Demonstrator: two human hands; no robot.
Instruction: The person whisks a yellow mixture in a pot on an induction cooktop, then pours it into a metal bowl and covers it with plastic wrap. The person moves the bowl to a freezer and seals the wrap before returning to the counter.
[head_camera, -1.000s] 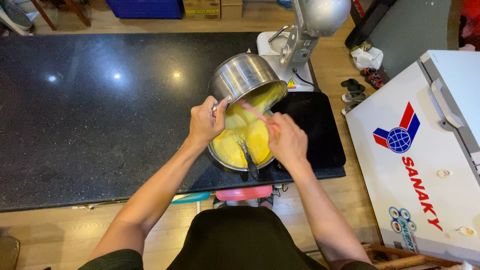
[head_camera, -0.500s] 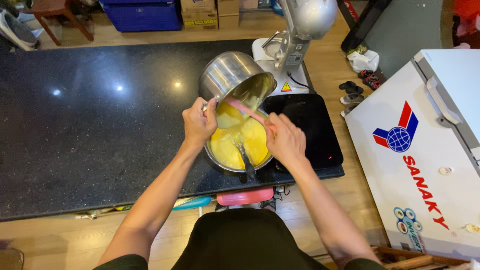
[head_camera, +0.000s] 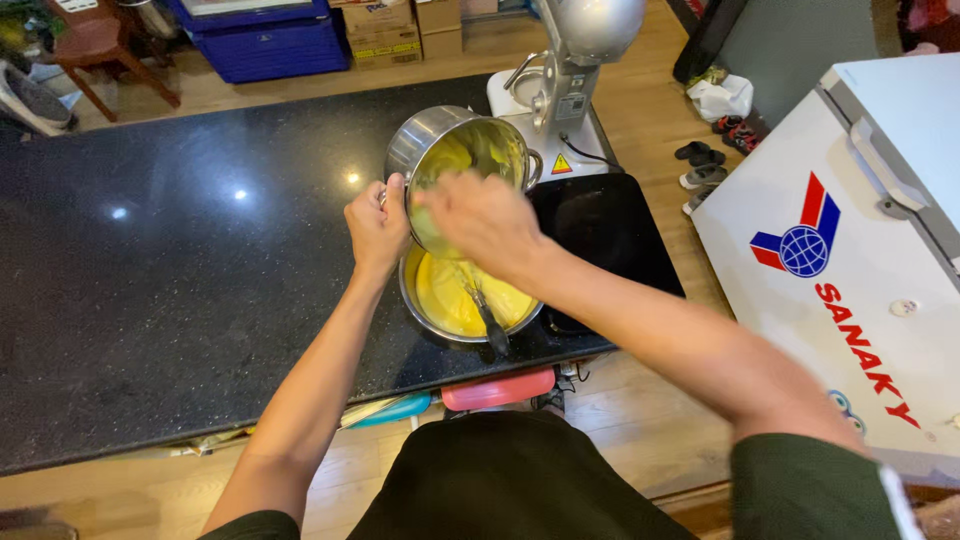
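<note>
Since half a second ago our right hand (head_camera: 480, 215), fingers blurred, grip unclear, has reached into the tilted steel mixing bowl (head_camera: 455, 150), its mouth toward us over the round yellow-batter pan (head_camera: 465, 295); left hand (head_camera: 375, 225) grips the rim; scraping underway, next sweep needs steadiness

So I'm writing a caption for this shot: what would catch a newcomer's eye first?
The tilted steel mixing bowl, held at its rim by the left hand, with the right hand blurred across its mouth. Right below it on the black countertop sits a pot of bright yellow batter. At the right edge stands a white chest freezer.
</note>
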